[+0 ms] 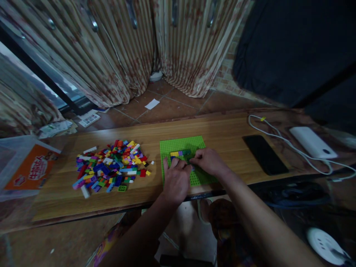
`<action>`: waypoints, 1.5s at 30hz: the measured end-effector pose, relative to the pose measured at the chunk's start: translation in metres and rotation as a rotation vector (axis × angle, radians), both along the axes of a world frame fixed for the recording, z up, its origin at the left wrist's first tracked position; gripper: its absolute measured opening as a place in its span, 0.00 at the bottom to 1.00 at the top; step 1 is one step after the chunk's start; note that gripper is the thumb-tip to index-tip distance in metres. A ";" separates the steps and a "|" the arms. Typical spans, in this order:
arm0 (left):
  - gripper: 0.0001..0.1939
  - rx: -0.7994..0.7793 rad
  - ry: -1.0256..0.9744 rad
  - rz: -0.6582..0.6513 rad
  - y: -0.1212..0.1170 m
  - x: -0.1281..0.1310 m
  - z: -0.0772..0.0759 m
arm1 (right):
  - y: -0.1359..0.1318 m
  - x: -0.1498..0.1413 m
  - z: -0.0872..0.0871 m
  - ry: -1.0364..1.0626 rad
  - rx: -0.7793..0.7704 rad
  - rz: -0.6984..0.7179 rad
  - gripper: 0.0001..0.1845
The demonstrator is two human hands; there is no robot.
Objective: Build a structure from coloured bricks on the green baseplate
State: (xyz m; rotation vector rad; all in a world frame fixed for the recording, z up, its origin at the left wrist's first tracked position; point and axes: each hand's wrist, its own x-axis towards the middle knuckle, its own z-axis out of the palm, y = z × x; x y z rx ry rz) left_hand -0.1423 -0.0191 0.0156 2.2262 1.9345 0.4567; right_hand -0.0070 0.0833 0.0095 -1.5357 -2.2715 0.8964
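Note:
A green studded baseplate [196, 141] lies on the wooden table, with a short row of toy bricks [180, 152] in yellow, purple and dark green pressed on near its middle. My left hand [178, 180] rests over the plate's near left part, fingers apart and touching the plate and bricks. It covers part of the build, where a blue brick shows at the fingertips. From the right comes my right hand [208, 161], thumb and forefinger pinched together at the row's right end. What sits between those fingertips is too small and dark to make out.
Left of the plate spreads a pile of loose coloured bricks [108, 167]. A clear plastic box [19, 142] with an orange label stands at the far left. To the right lie a black phone [265, 155], a white power bank [313, 142] and a white cable [300, 150].

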 end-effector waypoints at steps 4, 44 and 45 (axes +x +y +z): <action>0.09 0.027 0.015 -0.023 0.000 -0.002 0.000 | 0.001 0.001 0.000 0.032 -0.005 -0.008 0.11; 0.16 0.746 -1.950 0.958 -0.024 -0.200 0.043 | -0.071 -0.130 -0.011 0.359 0.282 0.332 0.08; 0.17 0.750 -1.963 0.958 -0.026 -0.203 0.044 | -0.072 -0.133 -0.011 0.367 0.289 0.331 0.08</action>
